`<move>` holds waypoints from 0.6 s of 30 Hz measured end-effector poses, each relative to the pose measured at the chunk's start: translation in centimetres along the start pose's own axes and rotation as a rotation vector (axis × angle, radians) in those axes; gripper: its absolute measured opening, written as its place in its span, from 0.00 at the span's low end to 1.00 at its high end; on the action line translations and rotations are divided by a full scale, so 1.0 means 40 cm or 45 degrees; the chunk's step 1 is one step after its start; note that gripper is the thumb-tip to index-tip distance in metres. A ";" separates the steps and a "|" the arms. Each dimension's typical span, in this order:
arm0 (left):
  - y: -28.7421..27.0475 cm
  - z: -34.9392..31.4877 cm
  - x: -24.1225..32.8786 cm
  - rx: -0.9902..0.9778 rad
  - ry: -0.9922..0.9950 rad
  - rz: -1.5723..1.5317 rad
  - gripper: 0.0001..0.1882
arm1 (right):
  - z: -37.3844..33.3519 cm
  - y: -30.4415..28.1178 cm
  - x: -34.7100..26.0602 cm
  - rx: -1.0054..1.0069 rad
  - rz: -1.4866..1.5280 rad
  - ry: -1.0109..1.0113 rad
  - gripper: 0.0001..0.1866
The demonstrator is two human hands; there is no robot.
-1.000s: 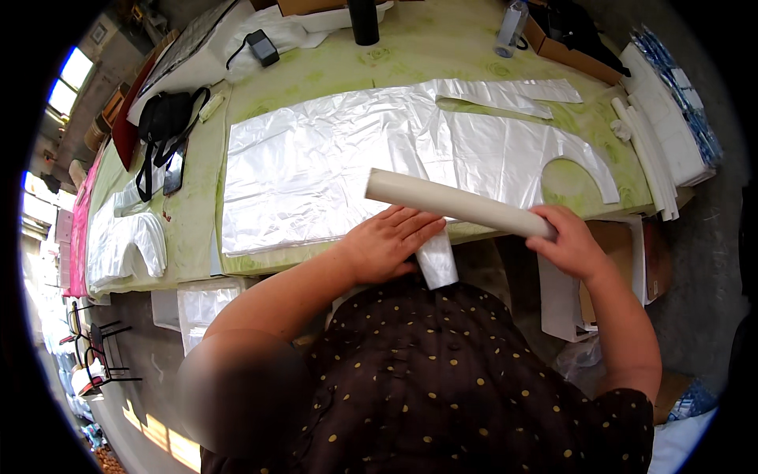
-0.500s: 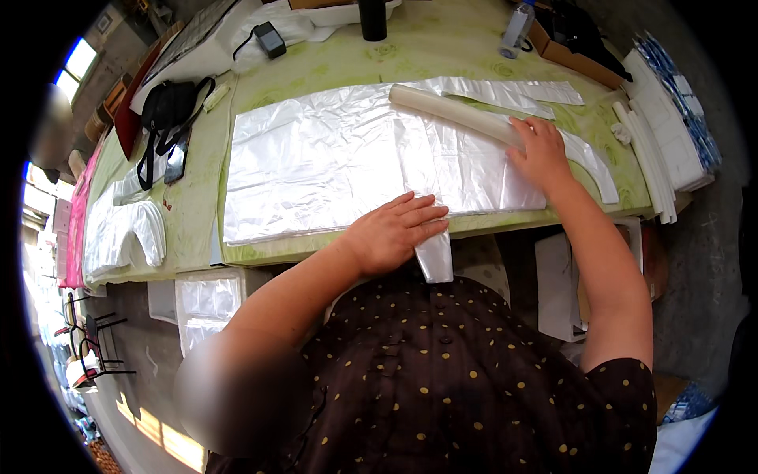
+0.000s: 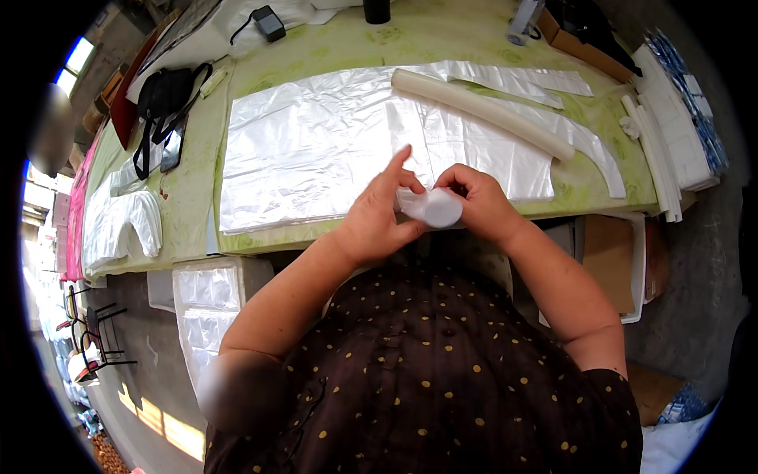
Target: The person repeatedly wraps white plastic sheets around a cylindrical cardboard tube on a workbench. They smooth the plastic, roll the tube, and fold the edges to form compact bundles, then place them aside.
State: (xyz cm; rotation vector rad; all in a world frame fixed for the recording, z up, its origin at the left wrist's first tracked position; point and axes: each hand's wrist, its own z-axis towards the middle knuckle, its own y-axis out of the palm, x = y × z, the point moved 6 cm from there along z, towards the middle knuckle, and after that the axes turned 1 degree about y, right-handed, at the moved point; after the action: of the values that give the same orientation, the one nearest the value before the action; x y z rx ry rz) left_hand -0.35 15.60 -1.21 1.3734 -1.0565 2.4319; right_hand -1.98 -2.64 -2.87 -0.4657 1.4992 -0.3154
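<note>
A stack of shiny white plastic film [image 3: 316, 150] lies flat on the table, its near edge close to the table's front. A narrow strip of the film [image 3: 440, 208] is lifted and curled at the front edge, between my two hands. My left hand [image 3: 383, 207] holds its left side, thumb below and index finger stretched up. With bent fingers, my right hand [image 3: 478, 204] pinches the strip's right side; the fingertips are partly hidden. Beyond my right hand a pale tube [image 3: 482, 112] lies slantwise on the film, touched by neither hand.
Curved film strips [image 3: 600, 150] lie at the right, near white rolls [image 3: 651, 158]. A black bag [image 3: 162, 99], a phone [image 3: 172, 150] and folded white film [image 3: 126, 229] are at the left. A clear bottle [image 3: 523, 22] and a cardboard box [image 3: 584, 47] stand at the back.
My right hand has let go of the tube and moved left to the strip. My left hand has gone from lying flat on the strip to holding it, now raised and curled.
</note>
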 end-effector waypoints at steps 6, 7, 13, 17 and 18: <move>-0.027 0.000 -0.063 0.132 -0.353 0.259 0.49 | 0.071 -0.002 0.033 0.044 0.230 0.338 0.08; -0.027 0.002 -0.064 0.121 -0.383 0.251 0.47 | 0.077 -0.003 0.027 0.037 0.162 0.344 0.10; -0.033 0.020 -0.041 0.036 -0.438 0.573 0.42 | 0.119 0.007 0.035 0.020 -0.229 0.417 0.14; -0.006 0.045 -0.016 0.019 0.064 0.893 0.42 | 0.123 0.010 0.030 0.055 -0.313 0.435 0.14; 0.003 0.053 -0.034 -0.077 0.017 0.910 0.43 | 0.123 0.010 0.030 0.056 -0.328 0.428 0.15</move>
State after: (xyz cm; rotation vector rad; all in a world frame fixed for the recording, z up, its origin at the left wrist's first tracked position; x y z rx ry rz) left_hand 1.80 14.41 -1.65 1.0754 -1.8535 2.8114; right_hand 2.96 -2.38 -4.05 -0.5935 1.7557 -0.6532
